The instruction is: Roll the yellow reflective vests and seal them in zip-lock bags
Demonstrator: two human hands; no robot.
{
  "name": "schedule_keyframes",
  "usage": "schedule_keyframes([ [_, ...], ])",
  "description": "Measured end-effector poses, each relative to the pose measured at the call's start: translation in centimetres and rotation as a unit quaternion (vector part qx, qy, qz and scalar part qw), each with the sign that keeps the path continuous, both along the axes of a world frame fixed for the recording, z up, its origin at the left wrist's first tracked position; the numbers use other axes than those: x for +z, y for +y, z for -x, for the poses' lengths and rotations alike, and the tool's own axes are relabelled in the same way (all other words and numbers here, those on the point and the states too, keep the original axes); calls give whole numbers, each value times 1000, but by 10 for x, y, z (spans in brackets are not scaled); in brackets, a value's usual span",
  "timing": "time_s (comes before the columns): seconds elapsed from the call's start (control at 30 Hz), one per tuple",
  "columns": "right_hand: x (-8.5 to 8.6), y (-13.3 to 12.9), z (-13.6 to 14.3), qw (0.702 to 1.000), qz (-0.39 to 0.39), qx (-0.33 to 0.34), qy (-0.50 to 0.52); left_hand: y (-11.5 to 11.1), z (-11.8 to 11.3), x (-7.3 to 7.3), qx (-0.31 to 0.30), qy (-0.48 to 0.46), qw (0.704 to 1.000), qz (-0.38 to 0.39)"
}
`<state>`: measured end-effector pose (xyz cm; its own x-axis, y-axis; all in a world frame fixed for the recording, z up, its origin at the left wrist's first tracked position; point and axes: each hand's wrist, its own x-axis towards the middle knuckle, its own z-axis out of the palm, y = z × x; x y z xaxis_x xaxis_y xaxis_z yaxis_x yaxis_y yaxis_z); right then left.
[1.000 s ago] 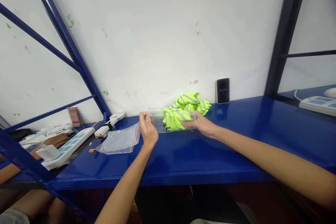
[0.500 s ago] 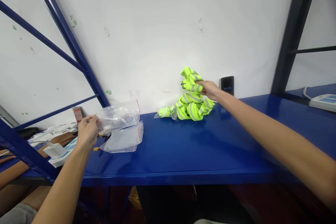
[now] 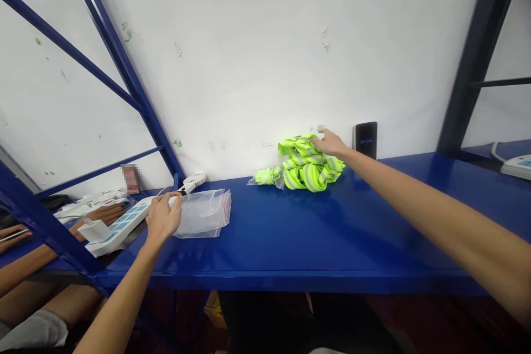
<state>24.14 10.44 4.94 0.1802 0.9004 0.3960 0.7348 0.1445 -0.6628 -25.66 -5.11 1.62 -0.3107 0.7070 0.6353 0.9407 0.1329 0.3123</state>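
Observation:
My left hand (image 3: 163,218) is over the left edge of the clear zip bags (image 3: 202,215), its fingers apart and curved. The bags lie flat and overlapping on the blue table, with red strips along their right edges. My right hand (image 3: 332,144) rests at the upper right of a heap of neon-yellow reflective straps (image 3: 309,168). Its fingers are spread, and the fingertips touch the top strap. Left of the heap lies a rolled yellow strap in a clear bag (image 3: 267,176).
A black device with a lit clock display (image 3: 365,140) stands against the wall. At left are a white power strip (image 3: 128,221) with a plugged-in charger (image 3: 94,230), a white handheld fan (image 3: 193,181) and another person's hand (image 3: 105,213). Blue rack posts (image 3: 136,83) frame the left side.
My left hand has lowered the raised clear bag onto the other bags, and its fingers have loosened. The strap my right hand held up is down on the heap, with the fingers spread.

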Motion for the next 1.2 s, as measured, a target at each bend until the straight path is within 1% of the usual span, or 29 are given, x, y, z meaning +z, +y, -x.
schedule_keyframes([
  [0.07, 0, -4, -6, 999, -3, 23, -26, -8, -23, 9, -38, 16, 999, -29],
  [0.1, -1, -6, -8, 999, -12, 29, -38, -11, -37, 14, -72, 33, 996, -52],
  [0.17, -4, -11, -14, 997, -45, 30, -55, -16, -72, 20, -165, 70, 980, -83],
  [0.2, -6, -14, -16, 995, -68, 26, -62, -17, -92, 22, -218, 86, 969, -75],
  [0.27, -8, -24, -19, 990, -113, 13, -78, -12, -135, 19, -308, 115, 944, -20],
  [0.33, -10, -38, -18, 984, -146, 16, -105, 2, -177, 9, -361, 134, 923, 25],
  [0.37, -11, -47, -15, 981, -149, 28, -120, 13, -196, 2, -368, 142, 918, 41],
  [0.43, -15, -64, -7, 979, -141, 60, -137, 38, -229, -13, -356, 168, 917, 68],
  [0.47, -18, -73, -1, 979, -140, 65, -131, 51, -241, -21, -343, 179, 919, 77],
  [0.53, -26, -87, 14, 977, -171, 62, -109, 74, -259, -34, -312, 194, 927, 78],
  [0.6, -36, -98, 29, 975, -172, 96, -105, 90, -266, -43, -273, 198, 938, 82],
  [0.67, -47, -107, 44, 965, -149, 182, -112, 96, -263, -48, -243, 207, 944, 84],
  [0.73, -56, -114, 56, 949, -123, 261, -129, 95, -255, -49, -223, 217, 947, 84],
  [0.77, -59, -117, 61, 942, -111, 285, -134, 93, -251, -49, -212, 218, 949, 85],
  [0.8, -62, -120, 65, 940, -100, 296, -134, 91, -246, -49, -199, 216, 952, 85],
  [0.93, -70, -127, 71, 951, -70, 279, -117, 81, -236, -44, -148, 211, 962, 88],
  [1.03, -74, -129, 69, 958, -61, 258, -113, 75, -235, -40, -139, 214, 963, 89],
  [1.13, -79, -128, 68, 965, -75, 235, -88, 69, -237, -35, -129, 195, 969, 85],
  [1.2, -82, -125, 68, 964, -67, 252, -50, 65, -238, -32, -128, 181, 971, 91],
])
